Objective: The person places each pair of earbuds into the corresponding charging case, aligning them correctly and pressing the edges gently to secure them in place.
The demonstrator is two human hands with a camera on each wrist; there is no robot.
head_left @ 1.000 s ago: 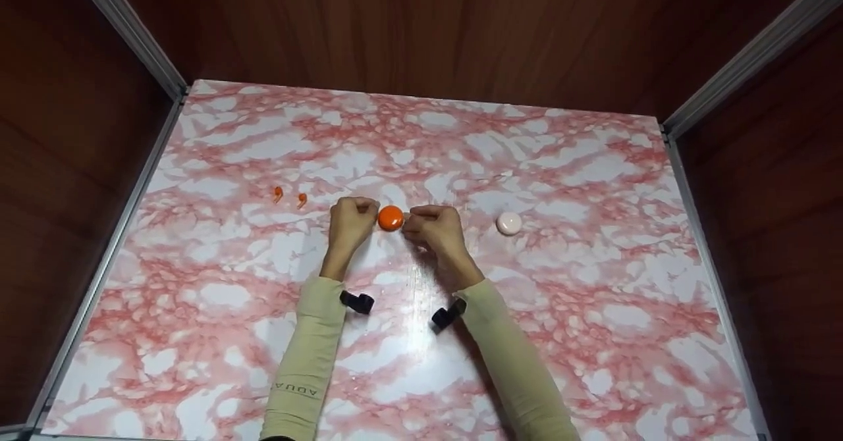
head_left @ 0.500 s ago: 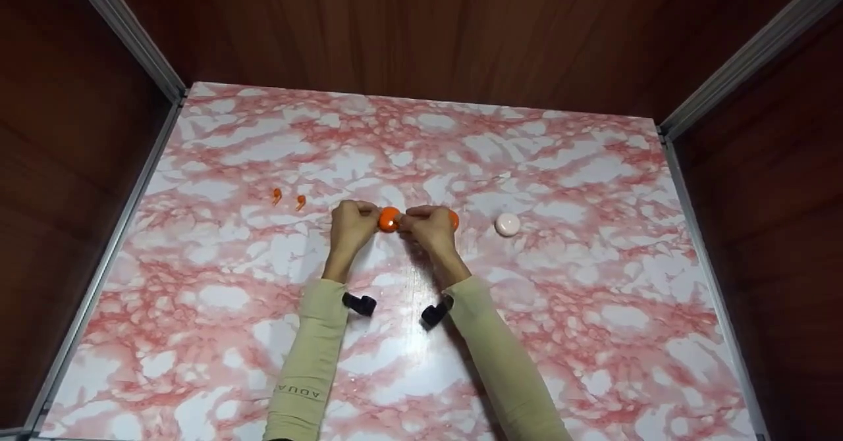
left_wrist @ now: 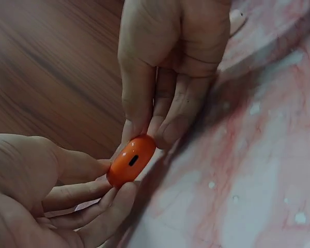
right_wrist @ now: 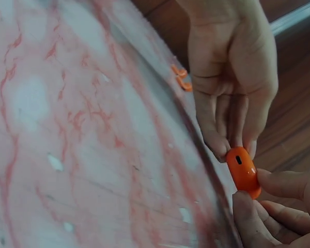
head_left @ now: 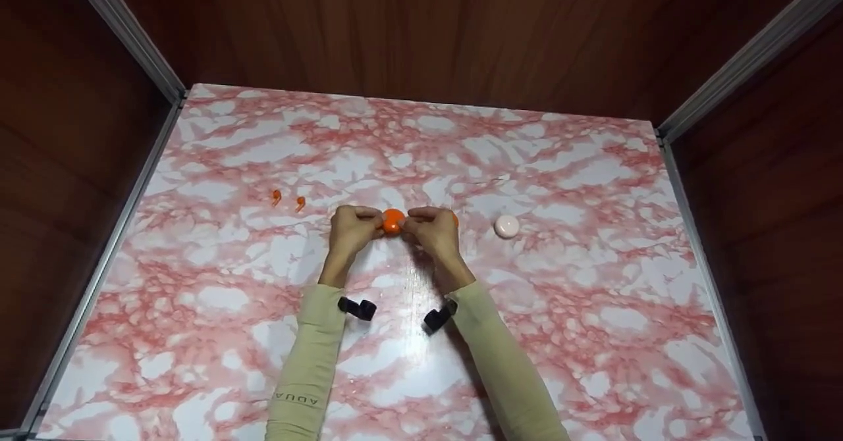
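In the head view, a glossy orange earbud charging case [head_left: 393, 222] sits between the two hands near the table's middle. My left hand [head_left: 353, 230] pinches its left edge with the fingertips. From the other side my right hand [head_left: 433, 233] pinches the right edge. The left wrist view shows the same case [left_wrist: 132, 160] with a dark port slot facing the camera, fingertips of both hands on it. In the right wrist view the case [right_wrist: 243, 173] looks shut. A second orange rounded thing [head_left: 455, 220] shows behind my right hand, mostly hidden.
Two orange earbuds [head_left: 300, 203] lie apart from each other on the table, left of my left hand. A pale pink round case [head_left: 507, 226] rests to the right. Dark wood panels [head_left: 421, 33] enclose the table [head_left: 593, 322] at the back and sides.
My right hand has moved slightly left onto the case, uncovering part of the orange thing behind it. My left hand stays at the case's left edge. The earbuds and pink case stay put.
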